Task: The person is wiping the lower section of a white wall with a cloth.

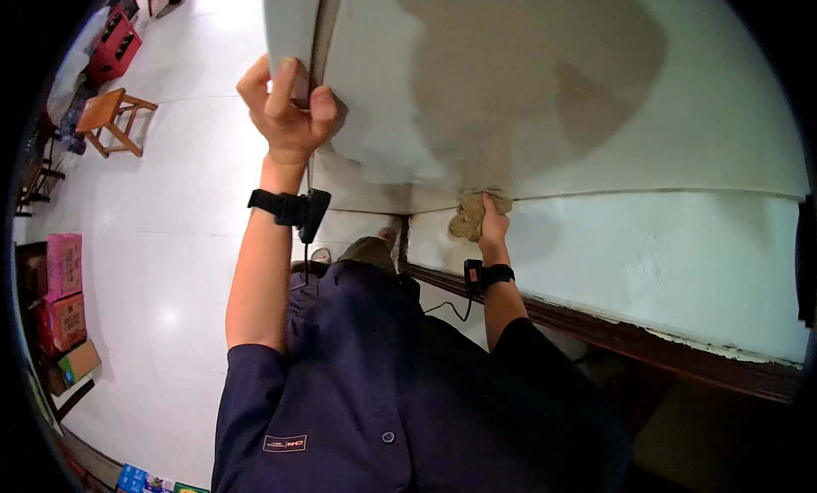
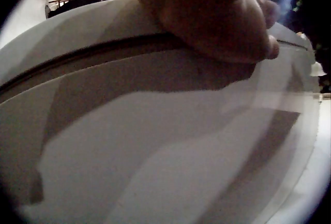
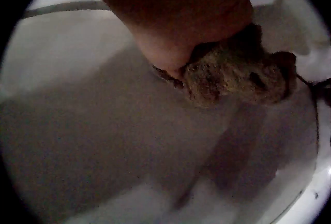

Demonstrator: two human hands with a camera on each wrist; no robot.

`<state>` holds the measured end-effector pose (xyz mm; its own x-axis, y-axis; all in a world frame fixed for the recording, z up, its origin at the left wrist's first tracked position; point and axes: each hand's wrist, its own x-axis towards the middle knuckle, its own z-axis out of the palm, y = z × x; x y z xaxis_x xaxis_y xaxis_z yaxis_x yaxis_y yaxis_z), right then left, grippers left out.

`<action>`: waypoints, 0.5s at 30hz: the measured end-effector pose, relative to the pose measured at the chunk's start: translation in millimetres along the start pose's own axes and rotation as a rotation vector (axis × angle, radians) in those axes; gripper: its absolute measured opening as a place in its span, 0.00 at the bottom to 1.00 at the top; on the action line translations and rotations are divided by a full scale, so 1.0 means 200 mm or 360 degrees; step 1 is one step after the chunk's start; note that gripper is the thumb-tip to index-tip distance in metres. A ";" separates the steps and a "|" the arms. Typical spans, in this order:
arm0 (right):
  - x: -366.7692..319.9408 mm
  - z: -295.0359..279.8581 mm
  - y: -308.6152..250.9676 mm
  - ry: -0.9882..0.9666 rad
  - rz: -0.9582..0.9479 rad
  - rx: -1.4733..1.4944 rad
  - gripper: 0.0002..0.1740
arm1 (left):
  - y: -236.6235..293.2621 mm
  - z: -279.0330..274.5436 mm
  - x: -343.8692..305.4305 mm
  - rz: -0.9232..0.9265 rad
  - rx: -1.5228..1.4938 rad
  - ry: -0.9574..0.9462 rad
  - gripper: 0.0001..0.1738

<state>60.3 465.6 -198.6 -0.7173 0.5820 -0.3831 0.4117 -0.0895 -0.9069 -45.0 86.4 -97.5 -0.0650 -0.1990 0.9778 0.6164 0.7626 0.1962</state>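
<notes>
In the head view my right hand (image 1: 494, 224) grips a crumpled tan rag (image 1: 466, 218) against a large white panel (image 1: 664, 238). The rag sits at the seam that runs across this surface. Seen from the right wrist, the bunched rag (image 3: 232, 79) sticks out beyond the hand, whose fingers are mostly hidden. Higher up on the left, my left hand (image 1: 294, 123) holds the edge of a white upright board (image 1: 291, 17) with bent fingers and thumb. The left wrist view has that hand (image 2: 217, 27) over the board's dark groove, its fingertips partly hidden.
Dark brown wooden trim (image 1: 647, 344) with chipped white paint borders the panel's lower edge. On the pale floor at left stand a wooden stool (image 1: 104, 110), a red crate (image 1: 115, 46) with bottles, and stacked pink and red boxes (image 1: 64, 267). Cables hang from both wrist cameras.
</notes>
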 end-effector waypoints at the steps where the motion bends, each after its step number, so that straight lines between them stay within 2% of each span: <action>1: 0.00 -0.01 -0.01 0.0032 0.0039 0.0095 0.34 | 0.01 -0.01 0.00 -0.0005 -0.0018 -0.0015 0.28; 5: 0.20 -0.10 0.11 0.0076 0.0069 -0.0033 0.35 | -0.01 -0.01 -0.01 0.0044 -0.0062 -0.0078 0.28; 7: 0.35 -0.13 0.24 0.0140 0.0209 -0.0238 0.34 | 0.01 -0.01 0.00 0.0035 -0.0072 -0.0102 0.27; 10: 0.38 -0.04 0.30 0.0174 0.0128 -0.0438 0.34 | 0.00 -0.01 0.02 0.0038 -0.0011 -0.0108 0.26; 11: 0.36 -0.04 0.33 0.0038 0.0097 -0.0006 0.33 | 0.00 -0.02 0.02 0.0024 0.0023 -0.0135 0.26; 15: 0.43 -0.05 0.45 0.0064 0.0107 -0.0165 0.31 | 0.02 -0.02 -0.01 0.0008 0.0070 -0.0110 0.25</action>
<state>40.3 515.3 -311.1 -0.6638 0.6098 -0.4331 0.5154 -0.0467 -0.8557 -40.5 87.4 -98.1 -0.1171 -0.1533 0.9812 0.5820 0.7900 0.1929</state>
